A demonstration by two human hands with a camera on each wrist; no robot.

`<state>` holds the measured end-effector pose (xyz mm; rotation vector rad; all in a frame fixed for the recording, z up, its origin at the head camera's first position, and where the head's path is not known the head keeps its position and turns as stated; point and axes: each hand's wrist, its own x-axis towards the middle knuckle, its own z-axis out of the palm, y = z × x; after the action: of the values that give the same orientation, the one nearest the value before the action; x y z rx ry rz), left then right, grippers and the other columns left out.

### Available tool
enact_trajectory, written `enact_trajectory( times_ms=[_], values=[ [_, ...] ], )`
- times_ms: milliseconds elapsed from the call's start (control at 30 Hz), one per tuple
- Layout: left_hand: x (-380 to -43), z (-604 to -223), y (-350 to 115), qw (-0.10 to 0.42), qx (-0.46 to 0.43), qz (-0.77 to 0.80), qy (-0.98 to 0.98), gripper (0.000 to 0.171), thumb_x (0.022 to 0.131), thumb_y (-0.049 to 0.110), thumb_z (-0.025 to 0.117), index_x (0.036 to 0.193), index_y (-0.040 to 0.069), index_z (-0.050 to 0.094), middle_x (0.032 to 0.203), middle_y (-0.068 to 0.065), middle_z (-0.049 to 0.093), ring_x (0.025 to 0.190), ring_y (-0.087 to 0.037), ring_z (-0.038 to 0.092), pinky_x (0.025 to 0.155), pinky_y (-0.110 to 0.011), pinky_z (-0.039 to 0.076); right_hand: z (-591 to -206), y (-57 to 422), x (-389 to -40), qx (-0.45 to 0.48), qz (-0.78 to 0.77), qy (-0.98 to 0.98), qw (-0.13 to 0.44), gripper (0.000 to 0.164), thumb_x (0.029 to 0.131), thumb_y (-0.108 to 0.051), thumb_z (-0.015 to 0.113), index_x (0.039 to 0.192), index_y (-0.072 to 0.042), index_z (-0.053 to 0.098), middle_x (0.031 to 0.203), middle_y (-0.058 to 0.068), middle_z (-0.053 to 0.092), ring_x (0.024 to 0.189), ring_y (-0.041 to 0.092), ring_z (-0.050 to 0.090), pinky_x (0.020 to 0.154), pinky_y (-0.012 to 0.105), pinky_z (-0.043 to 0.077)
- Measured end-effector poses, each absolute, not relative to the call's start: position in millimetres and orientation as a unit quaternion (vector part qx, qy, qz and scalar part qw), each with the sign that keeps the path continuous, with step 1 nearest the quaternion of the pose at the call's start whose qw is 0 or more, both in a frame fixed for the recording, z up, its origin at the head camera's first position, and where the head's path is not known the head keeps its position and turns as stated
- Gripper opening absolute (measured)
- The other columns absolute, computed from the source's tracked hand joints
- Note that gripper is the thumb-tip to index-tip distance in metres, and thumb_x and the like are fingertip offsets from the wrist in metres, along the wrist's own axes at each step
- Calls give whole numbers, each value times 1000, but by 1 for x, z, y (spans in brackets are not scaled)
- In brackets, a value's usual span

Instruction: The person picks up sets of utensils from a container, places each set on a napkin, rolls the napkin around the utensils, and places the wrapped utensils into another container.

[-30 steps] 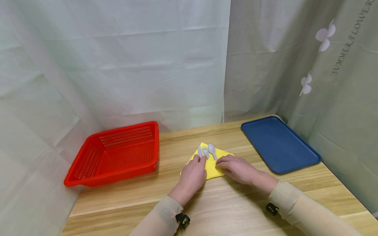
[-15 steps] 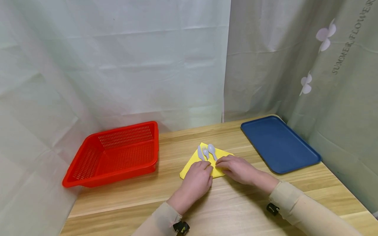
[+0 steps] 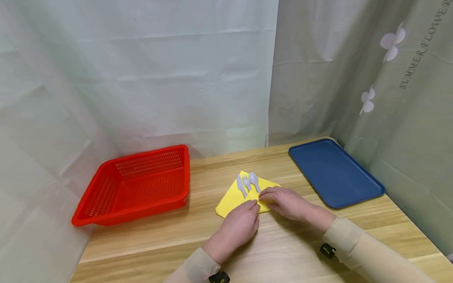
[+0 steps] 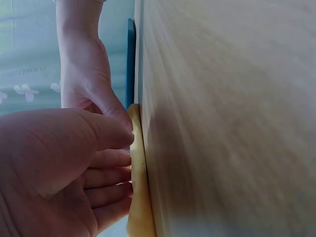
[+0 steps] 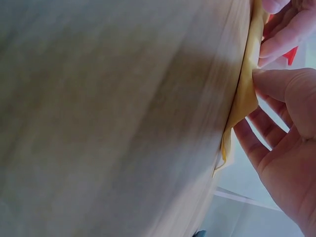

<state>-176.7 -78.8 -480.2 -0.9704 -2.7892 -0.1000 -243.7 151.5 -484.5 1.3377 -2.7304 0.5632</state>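
A folded yellow napkin [image 3: 230,199] lies on the wooden table. On it, side by side, are a pale plastic knife [image 3: 240,185], fork [image 3: 246,182] and spoon [image 3: 253,181], their heads pointing away from me and the lower handles partly hidden. My left hand [image 3: 241,222] touches the napkin's near part with its fingertips, just below the knife and fork. To the right, my right hand [image 3: 284,202] rests its fingers on the napkin beside the spoon's handle. In the right wrist view, the thumb of the right hand [image 5: 291,113] presses the napkin [image 5: 244,94].
A red perforated plastic basket [image 3: 131,214] stands on the left of the table. At the back right lies a flat blue tray [image 3: 334,173]. Pale curtains [image 3: 177,78] enclose the table's far side and both flanks.
My left hand has slid toward me and slightly right over the napkin, uncovering more of the knife and the napkin's left part. The right hand stays nearly still.
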Motion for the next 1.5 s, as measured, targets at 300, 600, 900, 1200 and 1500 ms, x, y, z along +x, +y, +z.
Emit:
enact_trajectory(
  times_ms=[300,600,900,1200,1500],
  values=[
    [-176,-478,-77,72,-327,-40,-941,30,106,22,73,131,4,72,137,-9,69,126,-22,68,102,-36,60,-482,152,-244,430,188,-883,15,35,98,1,80,131,-9,78,136,4,74,127,27,69,108,51,57],
    [-175,-476,-76,72,-329,-30,-941,34,105,25,74,132,6,71,141,-14,69,127,-27,68,108,-37,57,-482,152,-242,415,192,-889,23,35,96,1,83,129,-9,78,135,5,70,124,26,70,104,48,60],
    [-174,-475,-77,76,-328,-15,-941,38,104,28,76,134,5,71,140,-13,70,126,-27,68,109,-37,56,-483,155,-240,381,200,-902,29,38,96,-2,85,132,-9,76,134,6,67,118,26,71,99,47,62],
    [-173,-475,-75,73,-325,-7,-943,44,104,32,76,141,9,71,142,-12,69,126,-27,67,108,-37,56,-485,157,-238,337,185,-922,42,40,95,-6,86,134,-6,75,130,7,69,116,27,71,99,48,61],
    [-175,-477,-75,81,-330,-7,-941,46,104,34,76,143,11,71,140,-12,69,124,-28,67,107,-38,57,-488,161,-235,300,162,-938,59,42,94,-11,89,133,-7,75,130,10,70,117,31,71,96,50,62]
  ],
)
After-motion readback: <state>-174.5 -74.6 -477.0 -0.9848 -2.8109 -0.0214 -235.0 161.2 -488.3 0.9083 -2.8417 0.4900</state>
